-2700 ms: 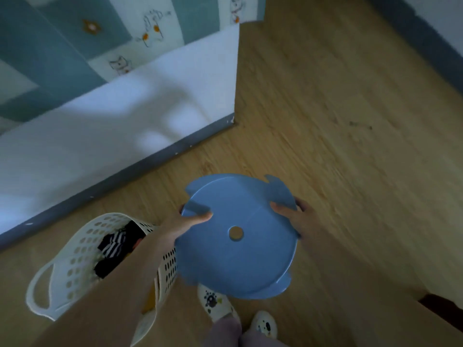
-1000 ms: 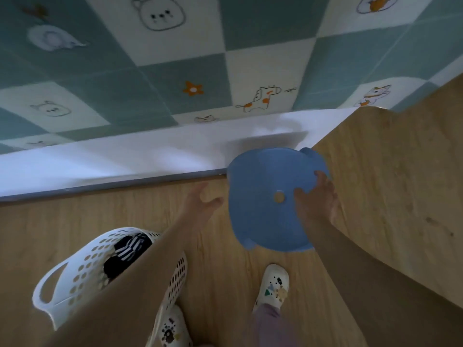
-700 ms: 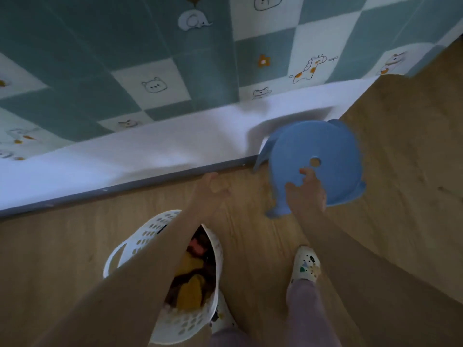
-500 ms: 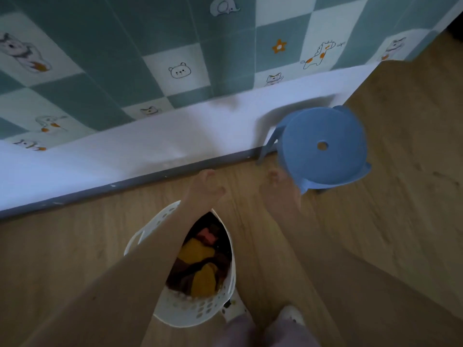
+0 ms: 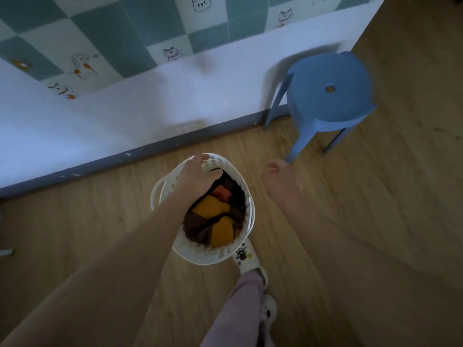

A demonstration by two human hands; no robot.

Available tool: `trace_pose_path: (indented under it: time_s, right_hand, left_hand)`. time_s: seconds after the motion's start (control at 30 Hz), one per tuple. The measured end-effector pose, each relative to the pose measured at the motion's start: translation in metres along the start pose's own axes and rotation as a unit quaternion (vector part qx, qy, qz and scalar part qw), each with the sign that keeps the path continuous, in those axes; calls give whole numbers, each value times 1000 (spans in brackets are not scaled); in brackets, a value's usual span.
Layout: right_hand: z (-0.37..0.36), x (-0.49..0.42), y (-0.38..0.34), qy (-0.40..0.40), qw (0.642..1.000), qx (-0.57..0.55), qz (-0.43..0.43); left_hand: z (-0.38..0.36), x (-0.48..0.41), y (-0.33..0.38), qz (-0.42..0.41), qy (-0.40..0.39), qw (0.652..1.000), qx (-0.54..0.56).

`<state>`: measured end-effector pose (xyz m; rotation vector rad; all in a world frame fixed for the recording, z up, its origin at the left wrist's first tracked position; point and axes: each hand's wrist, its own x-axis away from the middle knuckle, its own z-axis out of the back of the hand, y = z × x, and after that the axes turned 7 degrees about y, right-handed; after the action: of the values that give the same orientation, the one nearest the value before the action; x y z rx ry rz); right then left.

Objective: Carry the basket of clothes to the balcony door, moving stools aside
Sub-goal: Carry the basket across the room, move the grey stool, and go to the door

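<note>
The basket [image 5: 203,249] is being reached at twelve o'clock, long axis running twelve to six. The left hand [image 5: 198,176], spread, is being lowered over its far rim; the right hand [image 5: 280,179], loosely curled and empty, is being held apart at three o'clock.

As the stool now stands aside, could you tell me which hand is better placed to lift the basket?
Left: the left hand already rests on the laundry basket rim; the right hand hangs empty beside it.

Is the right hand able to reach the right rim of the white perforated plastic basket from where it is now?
Probably yes. The right hand hangs empty just beside the white perforated plastic basket, with only bare floor between them. The left hand is at the far rim.
</note>
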<state>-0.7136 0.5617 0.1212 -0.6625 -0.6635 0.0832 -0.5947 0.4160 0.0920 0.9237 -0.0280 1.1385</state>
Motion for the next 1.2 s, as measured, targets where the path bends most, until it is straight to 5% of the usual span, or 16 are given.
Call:
trace_pose_path:
  time_s: [0.37,0.77,1.2]
  right_hand:
    - [-55,53,78,-16,998,5,-62]
    - [-165,3,105,38,983,103,-145]
    - [-168,-29,98,46,966,-50,-249]
  left_hand:
    - [15,41,-89,60,5,996,-62]
    - [40,-63,-196,136,14,985,-104]
    - [31,-112,-194,214,-93,972,-12]
